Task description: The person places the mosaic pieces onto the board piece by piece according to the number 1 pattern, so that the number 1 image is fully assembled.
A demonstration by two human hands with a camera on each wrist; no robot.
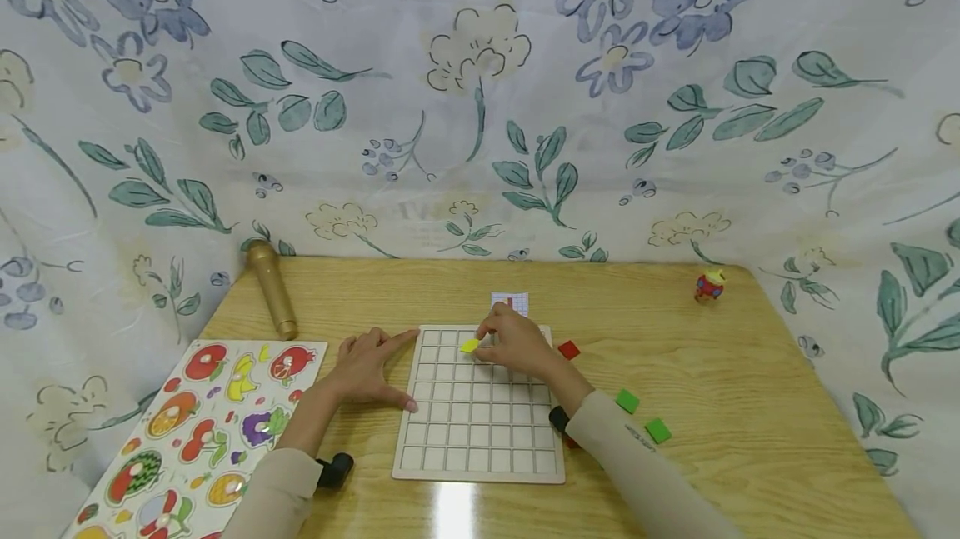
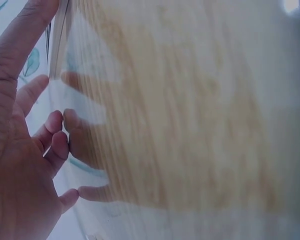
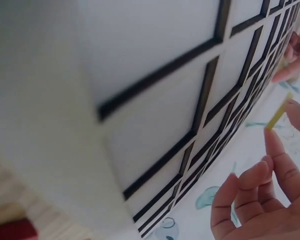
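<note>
A white board with a grid of square recesses [image 1: 480, 436] lies on the table. Between thumb and index finger my right hand [image 1: 517, 345] pinches a yellow square tile [image 1: 469, 346] over the board's upper part; the right wrist view shows the tile [image 3: 279, 111] edge-on, with the other fingers loosely bent. My left hand [image 1: 367, 368] spans the board's left edge, index finger near the top left corner and thumb at the side. In the left wrist view the left hand [image 2: 22, 165] rests on the shiny tabletop. A small printed grid card [image 1: 517, 300] lies behind the board, partly covered by my right hand.
Right of the board lie a red tile [image 1: 569, 350] and two green tiles [image 1: 627, 401]; another red piece is mostly hidden under my right wrist. A fruit puzzle board [image 1: 187, 431] lies at left, below a brown cylinder [image 1: 272, 289]. A toy figure [image 1: 709, 284] stands back right.
</note>
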